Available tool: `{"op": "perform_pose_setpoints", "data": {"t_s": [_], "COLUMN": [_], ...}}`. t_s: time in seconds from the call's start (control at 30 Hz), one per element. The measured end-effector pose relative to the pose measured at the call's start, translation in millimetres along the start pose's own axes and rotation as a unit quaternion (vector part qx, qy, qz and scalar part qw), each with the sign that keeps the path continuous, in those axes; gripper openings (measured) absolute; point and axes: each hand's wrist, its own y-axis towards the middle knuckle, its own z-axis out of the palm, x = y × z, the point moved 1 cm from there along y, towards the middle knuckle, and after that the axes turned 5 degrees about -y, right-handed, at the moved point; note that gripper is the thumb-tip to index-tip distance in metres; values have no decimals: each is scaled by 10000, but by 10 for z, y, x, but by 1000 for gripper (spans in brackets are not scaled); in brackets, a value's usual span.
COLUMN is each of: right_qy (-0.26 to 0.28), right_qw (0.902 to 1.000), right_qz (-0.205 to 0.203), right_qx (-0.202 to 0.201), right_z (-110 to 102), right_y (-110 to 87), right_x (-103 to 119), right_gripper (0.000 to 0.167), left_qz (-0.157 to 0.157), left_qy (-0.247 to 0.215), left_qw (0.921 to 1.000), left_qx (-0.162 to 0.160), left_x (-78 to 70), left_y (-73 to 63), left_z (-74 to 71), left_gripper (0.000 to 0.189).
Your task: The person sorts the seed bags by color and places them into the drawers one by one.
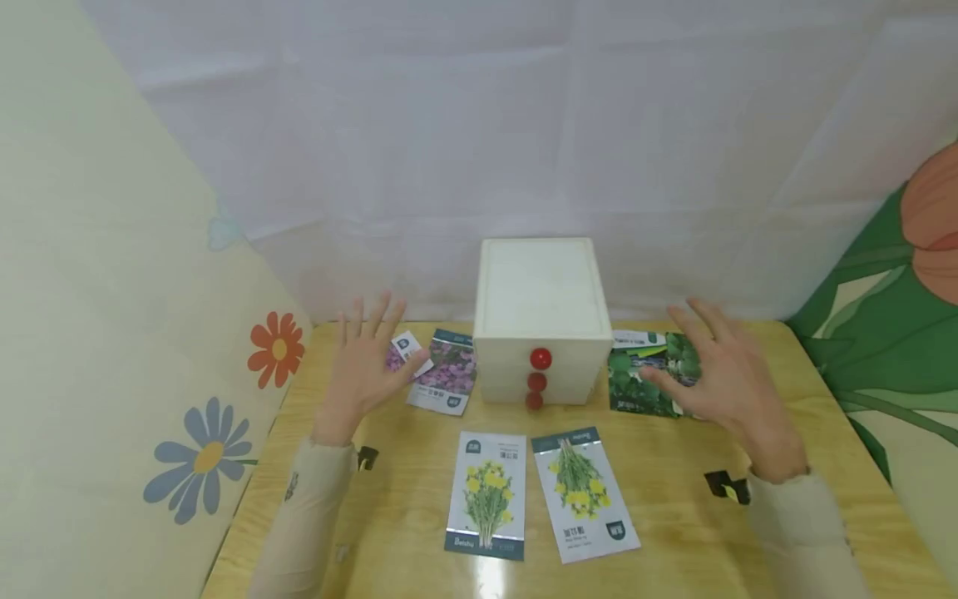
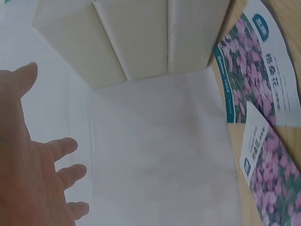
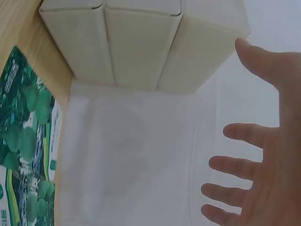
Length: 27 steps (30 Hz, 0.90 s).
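My left hand (image 1: pixel 365 366) is raised with spread fingers near two packets of pink flower seeds (image 1: pixel 451 366), touching no object I can make out. On the other side, my right hand (image 1: pixel 729 378) also has its fingers apart and holds nothing. It partly covers the green-leaf seed packets (image 1: pixel 636 389). Between the hands stands a white box of three drawers (image 1: pixel 545 291) with red round knobs (image 1: pixel 540 358). Both wrist views show its side, made of three stacked sections. In front of it lie two yellow-flower seed packets, a left one (image 1: pixel 486 495) and a tilted right one (image 1: pixel 586 495).
The wooden table (image 1: pixel 407 482) meets a white cloth backdrop (image 1: pixel 419 166) behind the box. Flower-printed panels stand at the left (image 1: pixel 97 291) and right (image 1: pixel 868 333). Small dark patches, one left (image 1: pixel 367 457) and one right (image 1: pixel 726 487), mark the tabletop near the sleeves.
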Motion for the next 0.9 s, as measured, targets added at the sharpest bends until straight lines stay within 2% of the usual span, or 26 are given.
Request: {"op": "perform_pose_setpoints", "data": {"t_s": [0.13, 0.37, 0.57, 0.77, 0.9], "right_qy": [239, 825, 1145, 1326, 1375], "right_qw": [9982, 9909, 9812, 9720, 9685], "right_qz": [-299, -607, -866, -950, -1044], "right_qx": [-457, -877, -1294, -1691, -1796], "right_z": [-20, -41, -17, 4, 32], "right_y": [-15, -7, 4, -2, -4], "right_x": [93, 257, 390, 478, 536], "right_gripper": [103, 100, 93, 79, 82], "left_qz": [65, 115, 374, 613, 780], "left_qy": [-476, -1108, -1367, -1633, -1820], "left_qw": [9988, 9938, 9895, 9836, 9785], "left_qx": [13, -58, -265, -465, -575], "left_x": [-58, -163, -287, -383, -437], "left_y": [-3, 3, 60, 125, 166], "left_z": [24, 18, 21, 62, 85], "left_gripper": [91, 78, 75, 82, 84]}}
